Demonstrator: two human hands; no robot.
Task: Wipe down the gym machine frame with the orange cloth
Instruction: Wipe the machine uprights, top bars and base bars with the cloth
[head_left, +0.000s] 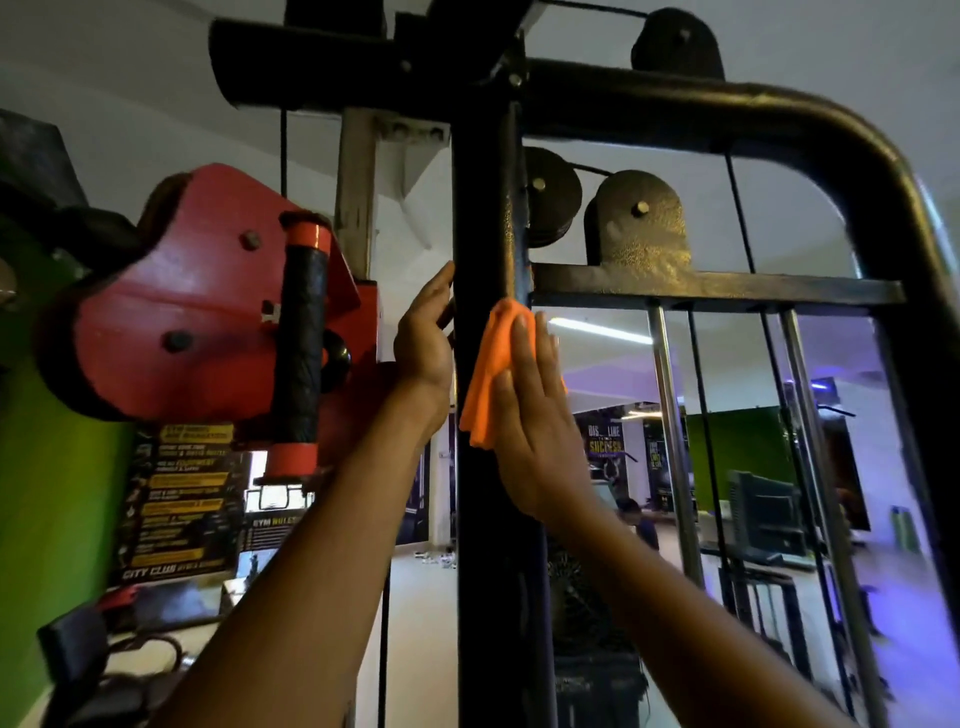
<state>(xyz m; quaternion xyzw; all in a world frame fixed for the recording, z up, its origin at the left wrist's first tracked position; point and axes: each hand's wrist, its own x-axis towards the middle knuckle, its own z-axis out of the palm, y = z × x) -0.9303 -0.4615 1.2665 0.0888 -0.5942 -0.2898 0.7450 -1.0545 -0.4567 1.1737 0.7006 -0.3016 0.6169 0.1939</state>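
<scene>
The right hand lies flat, fingers straight and together, pressing the orange cloth against the black upright post of the gym machine frame; its grip is released, the cloth held there by palm pressure, not by pinching. A flat hand spreads the folded cloth over the post's face, which suits wiping a long, narrow surface. The cloth sits on the post's front right edge, just below where the horizontal crossbar joins it, with its lower folds hanging free under the hand.

The left hand rests open against the post's left side, fingers extended upward and holding nothing, probably steadying the body while reaching high. To the left hangs a red pulley housing with a black-wrapped handle; pulleys and thin cables sit beyond the post. Judging by the cloth's height, the post below is likely yet to be wiped
</scene>
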